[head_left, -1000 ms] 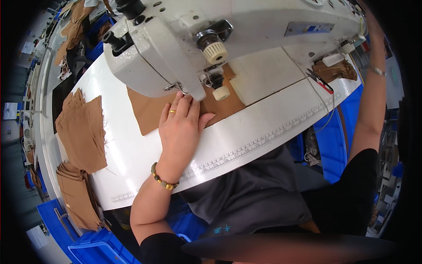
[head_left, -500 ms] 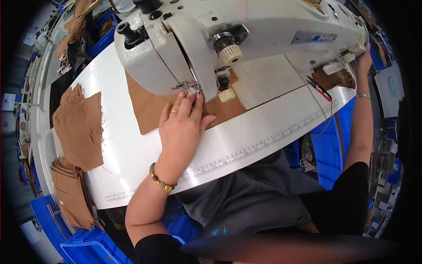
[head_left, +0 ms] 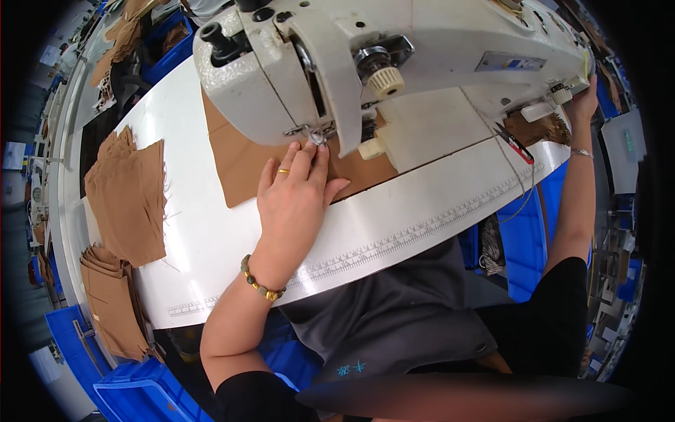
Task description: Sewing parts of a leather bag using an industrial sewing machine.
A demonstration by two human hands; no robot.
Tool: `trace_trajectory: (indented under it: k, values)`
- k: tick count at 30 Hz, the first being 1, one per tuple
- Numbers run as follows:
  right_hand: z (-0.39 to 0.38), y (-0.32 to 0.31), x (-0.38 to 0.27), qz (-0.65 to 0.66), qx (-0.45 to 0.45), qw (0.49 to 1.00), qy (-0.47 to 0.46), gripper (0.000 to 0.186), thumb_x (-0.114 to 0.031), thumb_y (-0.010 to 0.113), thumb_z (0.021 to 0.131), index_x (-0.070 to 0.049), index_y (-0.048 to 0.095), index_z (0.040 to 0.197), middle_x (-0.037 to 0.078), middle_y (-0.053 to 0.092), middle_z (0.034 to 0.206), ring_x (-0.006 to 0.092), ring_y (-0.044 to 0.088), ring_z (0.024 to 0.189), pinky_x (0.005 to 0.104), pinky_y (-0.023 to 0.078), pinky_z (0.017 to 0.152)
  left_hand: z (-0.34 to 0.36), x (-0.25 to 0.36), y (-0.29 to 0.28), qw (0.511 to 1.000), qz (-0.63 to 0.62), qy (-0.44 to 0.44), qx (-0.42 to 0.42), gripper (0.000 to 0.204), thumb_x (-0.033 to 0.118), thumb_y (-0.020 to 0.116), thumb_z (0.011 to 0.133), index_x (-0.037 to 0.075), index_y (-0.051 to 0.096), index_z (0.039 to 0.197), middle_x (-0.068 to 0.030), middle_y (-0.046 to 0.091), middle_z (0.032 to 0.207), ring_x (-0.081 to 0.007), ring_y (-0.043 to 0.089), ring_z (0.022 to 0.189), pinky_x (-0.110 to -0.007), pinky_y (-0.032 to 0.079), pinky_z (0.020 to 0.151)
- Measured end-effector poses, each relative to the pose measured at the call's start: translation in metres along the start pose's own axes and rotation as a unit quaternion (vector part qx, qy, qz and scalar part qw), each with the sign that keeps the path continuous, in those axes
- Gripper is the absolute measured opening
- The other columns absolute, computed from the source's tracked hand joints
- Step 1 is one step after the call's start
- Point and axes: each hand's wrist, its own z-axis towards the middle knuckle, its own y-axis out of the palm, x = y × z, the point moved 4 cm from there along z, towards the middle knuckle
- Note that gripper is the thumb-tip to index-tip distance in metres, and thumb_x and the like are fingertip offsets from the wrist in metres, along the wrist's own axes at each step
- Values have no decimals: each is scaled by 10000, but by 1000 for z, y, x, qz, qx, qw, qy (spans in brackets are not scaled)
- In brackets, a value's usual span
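Note:
My left hand (head_left: 294, 200) lies flat on a piece of brown fabric (head_left: 242, 165), fingers stretched out and a little apart. Its fingertips are right beside the presser foot (head_left: 318, 136) of a white sewing machine (head_left: 436, 49). Part of the fabric is hidden beneath the machine head. Far to the right, my right hand (head_left: 583, 104) reaches to the end of the machine, by where a handwheel would be. Its fingers are mostly hidden behind the machine body, so their grip does not show.
Brown cut fabric pieces (head_left: 126, 200) lie at the table's left, with a folded stack (head_left: 112, 302) nearer me. Red-handled thread snips (head_left: 517, 144) and a brown bundle (head_left: 538, 126) sit at right. A ruler strip (head_left: 394, 243) runs along the front edge. Blue bins (head_left: 144, 387) stand below.
The whole view has shifted slightly, with the machine appearing a little farther right. My left hand stays on the fabric beside the presser foot, and my right hand stays at the machine's end.

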Motion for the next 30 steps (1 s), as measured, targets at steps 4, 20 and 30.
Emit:
trace_trajectory:
  k: [4, 20, 30]
  values:
    - [41, 38, -51, -134, -25, 990, 29, 574, -437, 713, 962, 34, 654, 1285, 100, 697, 1178, 182, 675, 1013, 315, 519, 935, 0, 1, -1, 1000, -2, -7, -7, 520, 446, 752, 849, 68, 740, 1206, -39, 708, 1246, -222, 678, 1062, -421, 509, 981]
    - [-7, 27, -14, 99, -16, 993, 57, 304, -237, 559, 1067, -20, 609, 1275, 104, 665, 1284, 245, 655, 1133, 410, 515, 1025, 22, 46, 2, 996, 14, 38, -82, 609, 531, 746, 818, 37, 724, 1174, -133, 718, 1218, -239, 717, 1013, -320, 575, 741]
    - [9, 26, -37, -15, 23, 999, 44, 342, -277, 582, 1055, -11, 673, 1249, 88, 697, 1216, 197, 653, 1122, 351, 503, 988, 2, 10, -13, 990, -85, 99, -60, 358, 17, 663, 815, 55, 738, 1163, -98, 739, 1227, -273, 689, 1183, -378, 558, 975]
